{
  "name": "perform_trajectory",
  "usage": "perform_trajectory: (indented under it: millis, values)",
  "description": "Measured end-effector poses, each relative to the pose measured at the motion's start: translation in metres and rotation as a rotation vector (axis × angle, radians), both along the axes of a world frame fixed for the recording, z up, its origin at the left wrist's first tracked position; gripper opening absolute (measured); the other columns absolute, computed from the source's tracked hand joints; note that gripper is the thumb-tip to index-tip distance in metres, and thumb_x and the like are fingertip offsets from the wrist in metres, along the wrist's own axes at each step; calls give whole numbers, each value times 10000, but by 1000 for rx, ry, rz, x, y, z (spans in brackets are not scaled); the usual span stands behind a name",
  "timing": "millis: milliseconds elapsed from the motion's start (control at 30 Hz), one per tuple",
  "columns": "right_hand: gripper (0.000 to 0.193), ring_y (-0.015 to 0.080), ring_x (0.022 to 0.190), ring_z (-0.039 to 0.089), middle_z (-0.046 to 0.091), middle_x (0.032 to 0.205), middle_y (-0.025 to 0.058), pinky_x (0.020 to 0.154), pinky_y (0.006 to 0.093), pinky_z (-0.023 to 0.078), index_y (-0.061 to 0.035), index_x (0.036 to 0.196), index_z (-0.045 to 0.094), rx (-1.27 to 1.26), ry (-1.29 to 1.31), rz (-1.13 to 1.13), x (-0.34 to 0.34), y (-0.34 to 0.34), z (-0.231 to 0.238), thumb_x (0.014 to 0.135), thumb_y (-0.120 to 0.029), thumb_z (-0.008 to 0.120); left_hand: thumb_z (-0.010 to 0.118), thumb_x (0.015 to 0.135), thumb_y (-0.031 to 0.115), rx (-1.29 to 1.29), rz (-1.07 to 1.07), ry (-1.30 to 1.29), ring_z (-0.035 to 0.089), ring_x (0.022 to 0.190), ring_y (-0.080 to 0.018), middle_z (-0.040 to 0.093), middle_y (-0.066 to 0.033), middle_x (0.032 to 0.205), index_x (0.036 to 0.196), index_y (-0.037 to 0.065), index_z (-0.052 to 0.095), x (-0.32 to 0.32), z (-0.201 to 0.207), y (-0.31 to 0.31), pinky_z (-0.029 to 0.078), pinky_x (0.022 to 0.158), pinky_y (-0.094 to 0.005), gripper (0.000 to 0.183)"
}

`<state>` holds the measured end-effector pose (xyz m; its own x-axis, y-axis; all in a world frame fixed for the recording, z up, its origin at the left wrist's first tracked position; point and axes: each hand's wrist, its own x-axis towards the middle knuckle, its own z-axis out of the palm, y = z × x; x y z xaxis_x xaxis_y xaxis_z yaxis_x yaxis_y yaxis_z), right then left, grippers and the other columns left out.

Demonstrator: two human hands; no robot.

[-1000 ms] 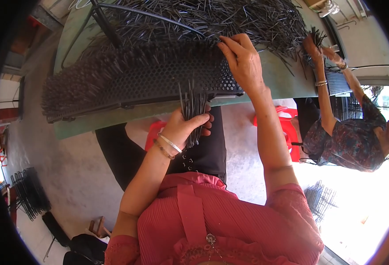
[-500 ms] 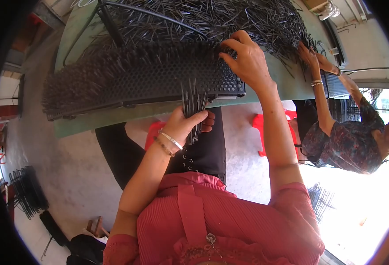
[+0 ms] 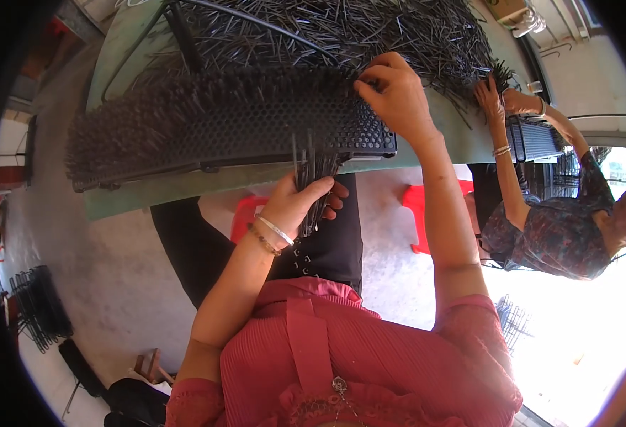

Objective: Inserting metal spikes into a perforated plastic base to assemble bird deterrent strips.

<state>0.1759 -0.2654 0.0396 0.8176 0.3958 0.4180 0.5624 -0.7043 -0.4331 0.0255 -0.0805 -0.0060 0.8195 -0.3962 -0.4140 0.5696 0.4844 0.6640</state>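
Clamping thin black strips (image 3: 313, 172) is the left hand (image 3: 292, 201); dark bristles (image 3: 131, 135) fill the long black perforated panel (image 3: 256, 135) leftward; front-right holes (image 3: 371, 134) look bare; right hand (image 3: 398, 94), grip unclear.

Room between forearms (image 3: 449, 213), possibly obstructive rod (image 3: 277, 30) beyond

A co-worker (image 3: 551, 238) in a patterned shirt is seen at three o'clock, beyond a red stool (image 3: 415, 206); dark wire racks (image 3: 41, 306) are clustered at eight o'clock.
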Motion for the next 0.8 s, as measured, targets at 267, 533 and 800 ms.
perform_trajectory:
  millis: [267, 533, 800]
  values:
    - [130, 168, 589, 570, 597, 862, 78, 557, 294, 465, -14, 771, 669, 191, -46, -128, -16, 10, 15, 723, -127, 709, 530, 923, 200, -1, 40, 106, 615, 690, -151, 649, -123, 867, 1030, 7, 572, -1, 3, -2, 517, 549, -256, 225]
    - [176, 266, 701, 603, 600, 891, 90, 602, 342, 489, -26, 849, 677, 102, -177, -161, -32, 10, -7, 741, -157, 722, 534, 930, 217, 83, 13, -34, 588, 631, -118, 642, -109, 851, 1034, 29, 552, -4, -3, -1, 491, 501, -236, 217]
    - [277, 65, 723, 549, 647, 796, 31, 619, 227, 447, 43, 938, 667, 575, 774, 86, -66, 17, 0, 842, -217, 679, 557, 919, 195, -7, -40, -151, 569, 619, -97, 638, -93, 842, 1029, 20, 548, -3, 13, -5, 461, 494, -221, 207]
